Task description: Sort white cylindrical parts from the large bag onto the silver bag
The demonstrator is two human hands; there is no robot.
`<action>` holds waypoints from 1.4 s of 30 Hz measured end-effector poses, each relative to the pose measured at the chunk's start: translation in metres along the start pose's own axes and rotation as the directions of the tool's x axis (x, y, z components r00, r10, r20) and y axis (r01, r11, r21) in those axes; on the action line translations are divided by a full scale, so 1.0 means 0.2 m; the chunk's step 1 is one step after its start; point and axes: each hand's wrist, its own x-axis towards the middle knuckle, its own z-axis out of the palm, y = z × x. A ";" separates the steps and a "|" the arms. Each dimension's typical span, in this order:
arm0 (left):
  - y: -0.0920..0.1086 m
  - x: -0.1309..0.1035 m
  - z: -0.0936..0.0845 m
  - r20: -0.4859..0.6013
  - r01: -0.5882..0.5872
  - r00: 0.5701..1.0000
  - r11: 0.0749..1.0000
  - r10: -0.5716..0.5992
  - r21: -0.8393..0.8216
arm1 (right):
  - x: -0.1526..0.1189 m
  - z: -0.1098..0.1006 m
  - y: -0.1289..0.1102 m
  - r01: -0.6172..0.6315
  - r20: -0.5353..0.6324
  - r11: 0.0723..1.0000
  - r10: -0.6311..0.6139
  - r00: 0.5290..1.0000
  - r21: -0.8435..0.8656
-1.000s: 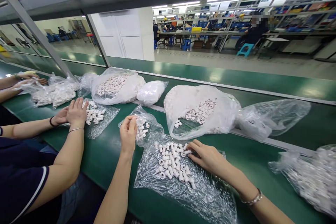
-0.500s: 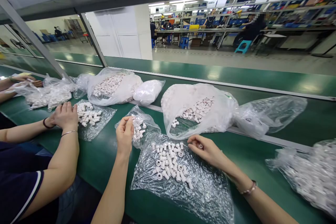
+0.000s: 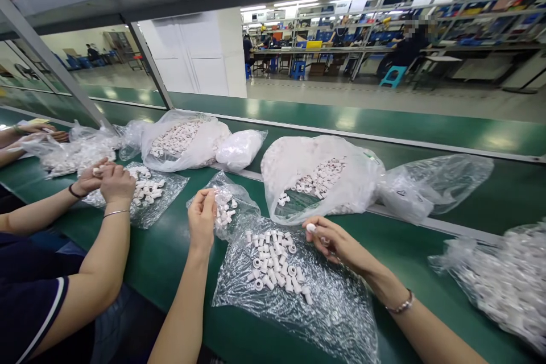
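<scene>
My right hand [image 3: 335, 242] is over the right edge of a clear plastic sheet or bag [image 3: 341, 318]. Its thumb and index finger pinch a small white plastic fitting [image 3: 311, 228]; another pale piece shows among the curled fingers. A loose pile of white flanged fittings [image 3: 277, 261] lies on the plastic, some standing, others on their sides. My left hand [image 3: 202, 217] is closed, fingertips together, at the left side of a small clear bag [image 3: 243, 210] with white fittings [image 3: 226, 207]. What those fingertips grip is hidden.
Behind the pile stands a large open bag [image 3: 273, 165] of white pieces. At right lies another filled bag [image 3: 503, 278]. On the left, a co-worker's hands [image 3: 115, 182] handle pieces above a second pile [image 3: 147, 187]. A metal rail [image 3: 443, 230] runs along the green table.
My right hand has turned and its fingers have opened slightly, bringing a white fitting into sight at the fingertips. My left hand stays put. The co-worker's hands have lifted and hold a white piece.
</scene>
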 end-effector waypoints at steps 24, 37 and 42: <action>-0.01 0.00 -0.01 0.021 0.018 1.000 0.998 -0.016 -0.067 | 0.00 0.16 0.06 -0.001 -0.099 0.744 -0.088 0.991 -0.668; -0.01 0.01 -0.01 0.020 0.025 1.000 0.995 -0.023 -0.093 | 0.01 0.09 0.07 -0.131 0.101 0.795 0.088 0.991 0.592; -0.01 0.01 -0.02 0.019 0.025 1.000 0.994 -0.023 -0.104 | 0.01 0.08 0.04 -0.072 0.057 0.818 0.048 0.997 0.570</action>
